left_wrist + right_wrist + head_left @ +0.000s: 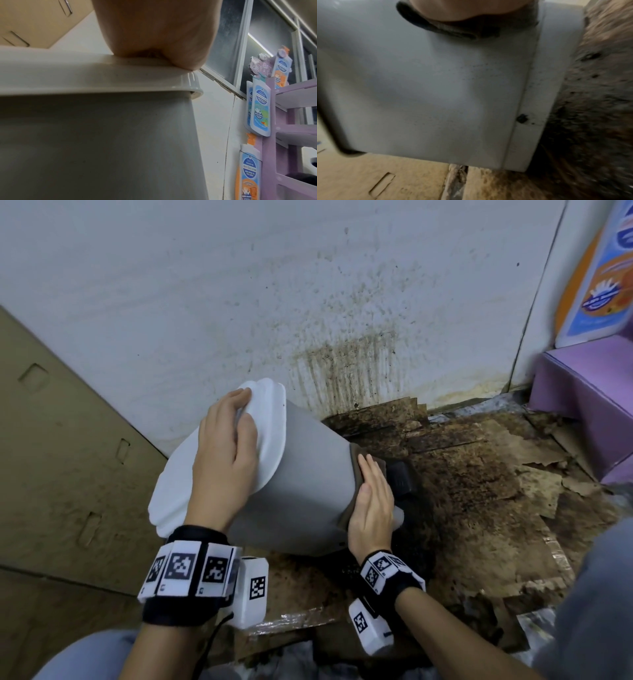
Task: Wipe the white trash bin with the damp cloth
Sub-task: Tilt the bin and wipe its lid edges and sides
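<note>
white trash bin [308, 474] tilted over stained cardboard floor [479, 508], by wall | left hand [224, 453] fingers spread flat on white lid [178, 491] | right hand [373, 505] straight fingers press brown damp cloth [356, 474] on bin side near base

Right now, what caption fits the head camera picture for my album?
Left hand steadies the tilted white trash bin while right hand presses the cloth.

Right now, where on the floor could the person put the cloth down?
The cleanest bare patch is the cardboard left of the tilted trash bin. Another lies right of the bin, toward the purple shelf, but it is stained and torn. Under the bin, by the pedal and right hand, it is crowded.
</note>
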### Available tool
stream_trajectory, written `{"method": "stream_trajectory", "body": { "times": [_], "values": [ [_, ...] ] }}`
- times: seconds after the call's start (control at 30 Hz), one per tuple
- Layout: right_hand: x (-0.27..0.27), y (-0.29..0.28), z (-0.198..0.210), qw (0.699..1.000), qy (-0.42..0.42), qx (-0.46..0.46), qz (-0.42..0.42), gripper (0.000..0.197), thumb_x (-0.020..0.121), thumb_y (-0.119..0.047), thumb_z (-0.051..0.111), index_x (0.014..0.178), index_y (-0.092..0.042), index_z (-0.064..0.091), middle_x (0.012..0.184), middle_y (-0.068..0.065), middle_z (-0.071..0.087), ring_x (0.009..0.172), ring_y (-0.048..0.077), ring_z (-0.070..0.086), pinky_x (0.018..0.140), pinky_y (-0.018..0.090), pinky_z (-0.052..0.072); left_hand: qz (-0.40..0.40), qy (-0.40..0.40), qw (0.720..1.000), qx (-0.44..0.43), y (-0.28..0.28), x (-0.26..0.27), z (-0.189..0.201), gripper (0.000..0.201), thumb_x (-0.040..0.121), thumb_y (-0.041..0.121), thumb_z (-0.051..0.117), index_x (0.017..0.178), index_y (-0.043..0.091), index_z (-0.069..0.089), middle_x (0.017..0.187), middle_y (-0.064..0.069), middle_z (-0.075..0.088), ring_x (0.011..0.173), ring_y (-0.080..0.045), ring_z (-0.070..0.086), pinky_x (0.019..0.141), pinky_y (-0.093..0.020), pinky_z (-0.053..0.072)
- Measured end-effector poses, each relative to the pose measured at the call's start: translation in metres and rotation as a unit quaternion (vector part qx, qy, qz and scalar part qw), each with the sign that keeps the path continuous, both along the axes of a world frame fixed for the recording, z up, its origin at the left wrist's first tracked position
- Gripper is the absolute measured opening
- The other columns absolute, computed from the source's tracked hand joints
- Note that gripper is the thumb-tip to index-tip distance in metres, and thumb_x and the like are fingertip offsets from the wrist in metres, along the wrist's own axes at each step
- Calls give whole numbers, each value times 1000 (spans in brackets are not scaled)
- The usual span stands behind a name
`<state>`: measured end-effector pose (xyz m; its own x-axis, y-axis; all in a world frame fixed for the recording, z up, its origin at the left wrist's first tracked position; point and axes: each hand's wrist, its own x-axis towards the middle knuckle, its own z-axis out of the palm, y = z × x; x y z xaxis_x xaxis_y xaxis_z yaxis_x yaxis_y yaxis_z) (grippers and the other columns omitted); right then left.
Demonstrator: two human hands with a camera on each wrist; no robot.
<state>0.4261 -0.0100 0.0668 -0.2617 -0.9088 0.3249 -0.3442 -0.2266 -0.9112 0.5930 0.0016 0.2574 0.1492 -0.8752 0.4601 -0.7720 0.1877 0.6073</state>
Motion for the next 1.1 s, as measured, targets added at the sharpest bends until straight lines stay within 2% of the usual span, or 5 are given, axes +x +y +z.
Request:
{"method": "stream_trajectory", "body": {
  "times": [0.33,0.57,0.83,1.0,1.1],
  "values": [
    [59,-1,67,998,-26,-24,-43,58,105,-34,19,147,-10,51,153,3,49,145,14,41,121,32,28,20,-5,1000,-3,5,10,-1,43,104,28,31,142,19,50,140,13,48,131,-1,41,106,-8,26],
    [64,-14,133,989,-29,-11,146,53,109,-34,20,156,-17,35,164,-5,32,151,3,23,125,28,18,3,-10,1000,-7,9,5,-2,40,106,26,33,142,18,50,143,7,50,133,-7,43,112,-20,30],
    [29,-30,117,969,-10,53,243,52,107,-40,26,158,-27,26,163,-11,28,150,3,21,125,33,18,-15,-7,1000,2,7,7,0,37,108,26,34,143,21,47,145,6,49,134,-5,41,114,-23,30],
    [-8,-48,69,965,33,180,186,50,108,-39,25,157,-26,30,162,-8,30,150,11,23,124,39,19,-6,-28,1000,-5,5,4,-2,41,107,31,30,144,22,47,147,10,47,135,-1,38,110,-9,23],
    [-20,-47,68,955,-16,245,168,51,107,-46,28,155,-30,33,161,-10,33,150,14,25,121,38,20,6,-45,999,-17,3,0,-5,41,108,29,30,145,21,48,148,8,47,134,-1,37,107,-4,19]
  ]
}}
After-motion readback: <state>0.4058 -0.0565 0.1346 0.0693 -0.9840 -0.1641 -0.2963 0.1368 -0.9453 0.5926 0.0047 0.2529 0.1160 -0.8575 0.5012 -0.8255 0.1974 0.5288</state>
